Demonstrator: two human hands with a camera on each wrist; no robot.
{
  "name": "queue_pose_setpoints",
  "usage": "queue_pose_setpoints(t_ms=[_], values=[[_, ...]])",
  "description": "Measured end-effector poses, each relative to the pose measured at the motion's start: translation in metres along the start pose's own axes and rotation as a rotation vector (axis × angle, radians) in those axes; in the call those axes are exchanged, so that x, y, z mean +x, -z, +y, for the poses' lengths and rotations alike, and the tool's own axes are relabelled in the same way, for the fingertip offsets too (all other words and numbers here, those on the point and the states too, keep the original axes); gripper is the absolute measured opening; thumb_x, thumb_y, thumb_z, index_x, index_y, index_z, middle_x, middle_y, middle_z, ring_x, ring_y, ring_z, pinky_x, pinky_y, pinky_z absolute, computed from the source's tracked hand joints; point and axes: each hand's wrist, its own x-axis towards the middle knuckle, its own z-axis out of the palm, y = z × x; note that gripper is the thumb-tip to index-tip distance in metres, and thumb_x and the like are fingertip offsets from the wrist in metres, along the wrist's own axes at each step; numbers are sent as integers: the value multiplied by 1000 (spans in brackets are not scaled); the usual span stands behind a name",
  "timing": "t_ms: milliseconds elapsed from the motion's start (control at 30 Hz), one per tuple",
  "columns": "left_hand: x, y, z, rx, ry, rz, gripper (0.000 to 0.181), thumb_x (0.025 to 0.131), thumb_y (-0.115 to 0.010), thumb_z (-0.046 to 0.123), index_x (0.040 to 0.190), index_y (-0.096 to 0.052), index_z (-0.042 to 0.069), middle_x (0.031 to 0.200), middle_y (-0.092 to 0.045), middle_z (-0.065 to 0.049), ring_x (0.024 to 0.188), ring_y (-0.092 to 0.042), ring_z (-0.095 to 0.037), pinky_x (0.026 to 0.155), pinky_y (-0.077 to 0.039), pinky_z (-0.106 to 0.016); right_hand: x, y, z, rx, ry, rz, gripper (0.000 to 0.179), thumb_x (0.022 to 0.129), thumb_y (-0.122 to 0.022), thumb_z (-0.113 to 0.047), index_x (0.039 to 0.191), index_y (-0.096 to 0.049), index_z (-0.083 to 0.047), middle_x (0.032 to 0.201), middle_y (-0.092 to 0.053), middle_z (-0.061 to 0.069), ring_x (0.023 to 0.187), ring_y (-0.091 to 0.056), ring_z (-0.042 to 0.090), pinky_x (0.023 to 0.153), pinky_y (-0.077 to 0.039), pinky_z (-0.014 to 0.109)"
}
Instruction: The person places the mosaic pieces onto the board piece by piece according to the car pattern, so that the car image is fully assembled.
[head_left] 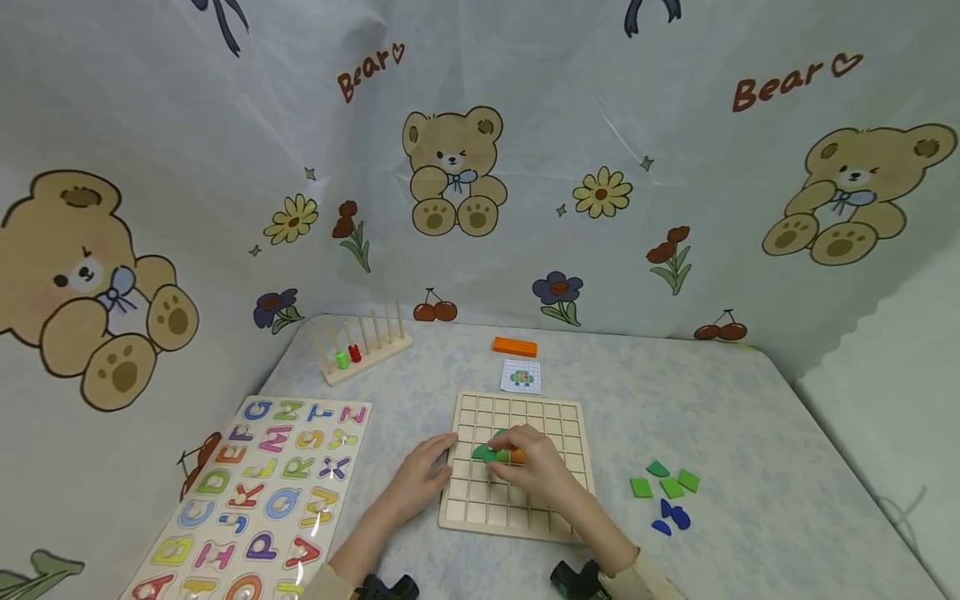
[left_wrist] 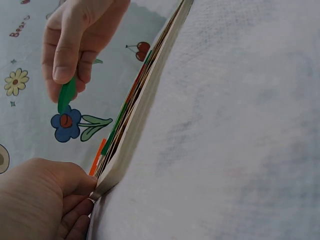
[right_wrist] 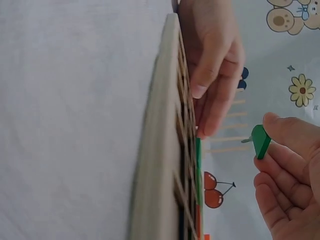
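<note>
My right hand [head_left: 531,461] is over the middle of a square wooden grid board [head_left: 517,517], pinching a small dark green tile [right_wrist: 260,141] between thumb and fingers. In the right wrist view that tile has a rounded wedge shape and is held up above the board's surface. Light green [head_left: 503,457] and orange tiles [head_left: 517,457] lie on the grid, partly covered by the hand. My left hand [head_left: 415,479] rests at the board's left edge, its fingertips touching the rim in the left wrist view.
On the right lie several loose green tiles [head_left: 672,487] and blue tiles [head_left: 680,517]. Behind the board are a pattern card [head_left: 521,377] and an orange block [head_left: 514,347]. A pegged counting rack [head_left: 375,357] stands at back left, above a letter board [head_left: 255,492].
</note>
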Motion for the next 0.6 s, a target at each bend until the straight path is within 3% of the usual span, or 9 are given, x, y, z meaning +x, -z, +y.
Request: queue_pose_setpoints(t_ms=[133, 367, 600], values=[[0, 0, 0, 7, 3, 2, 48, 91, -59, 5, 138, -46, 0, 139, -46, -14, 129, -40, -30, 106, -32, -46, -1, -6, 3, -7, 4, -4, 26, 78, -79, -14, 99, -69, -3, 95, -66, 2, 85, -60, 22, 69, -54, 29], [1, 0, 0, 8, 9, 2, 48, 91, -59, 5, 137, -46, 0, 138, -46, -14, 129, -40, -31, 105, -33, -48, -2, -16, 8, -79, 118, 20, 26, 75, -80, -11, 97, -69, -3, 93, -65, 4, 86, -58, 16, 76, -52, 30], [1, 0, -1, -1, 10, -3, 48, 91, -58, 5, 137, -46, 0, 139, -45, -14, 129, -39, -31, 105, -32, -49, -5, -23, 7, -80, -29, -69, 23, 80, -77, -18, 100, -69, -10, 99, -62, -2, 93, -54, 11, 79, -50, 27]])
